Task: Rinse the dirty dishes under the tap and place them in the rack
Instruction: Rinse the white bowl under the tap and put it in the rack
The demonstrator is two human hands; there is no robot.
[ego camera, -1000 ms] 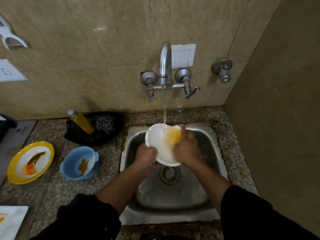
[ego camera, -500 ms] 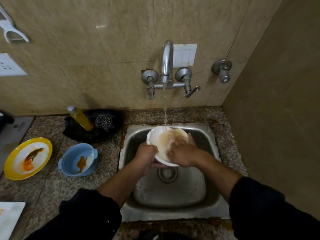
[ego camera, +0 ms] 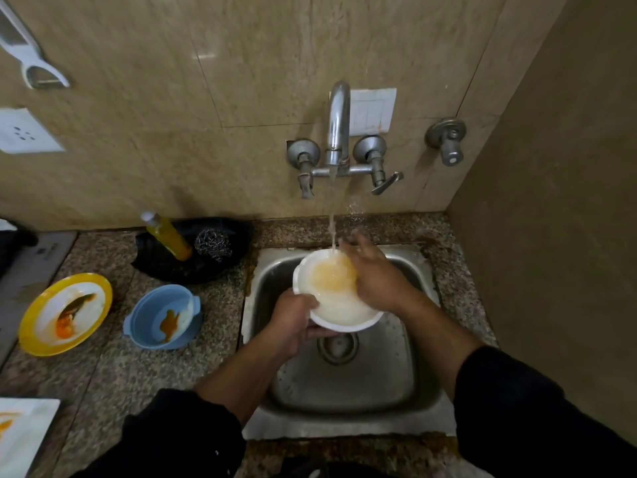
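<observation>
A white bowl (ego camera: 336,307) with orange-tinted water in it sits over the steel sink (ego camera: 344,384), under the stream from the tap (ego camera: 337,125). My left hand (ego camera: 293,322) grips the bowl's near-left rim. My right hand (ego camera: 374,274) lies flat with fingers spread on the bowl's inside right wall, rubbing it. On the counter to the left wait a blue bowl (ego camera: 162,315) and a yellow-rimmed plate (ego camera: 65,313), both smeared with orange sauce. A white plate (ego camera: 24,436) with orange stains shows at the lower left edge. No rack is in view.
A black tray (ego camera: 193,250) behind the blue bowl holds a yellow soap bottle (ego camera: 167,236) and a steel scrubber (ego camera: 213,243). A second valve (ego camera: 448,139) sticks out of the wall at right. A side wall stands close to the sink's right.
The bowl has tipped flatter under the stream and filled with orange water. My right hand has slid from the rim onto the bowl's inside and opened its fingers.
</observation>
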